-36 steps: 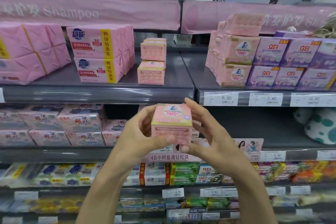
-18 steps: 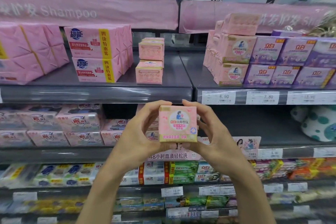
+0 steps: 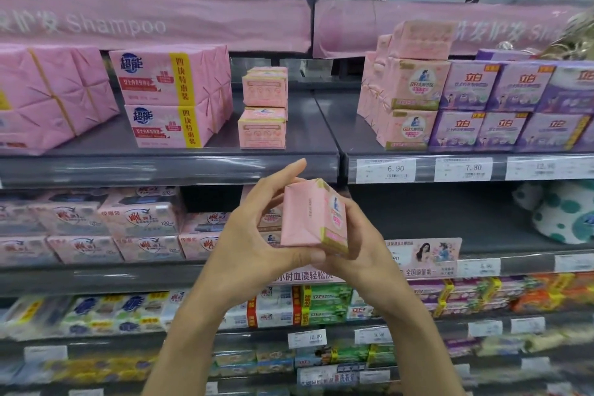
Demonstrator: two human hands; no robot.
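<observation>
Since it faced us, soap box [image 3: 305, 217] has turned — seemingly rightward.

Soap pack [image 3: 308, 219] is sitting mid-frame between the hands, left hand [image 3: 254, 241] holding it at 9 o'clock and right hand [image 3: 363, 251] cupping it at 4 o'clock. Top shelf [image 3: 167, 167] is running above.

On it, from the pack:
- stack of soap boxes [image 3: 263, 109] is standing two high at 12 o'clock
- four-bar multipacks [image 3: 170, 100] are sitting at 10 o'clock
- Liby soap stacks [image 3: 414, 103] are sitting at 2 o'clock

6.90 price tag [image 3: 385, 169] is hanging on the shelf edge under the Liby stacks. Wrapped soap bars [image 3: 138, 219] are lying at 9 o'clock, on the next shelf down.
</observation>
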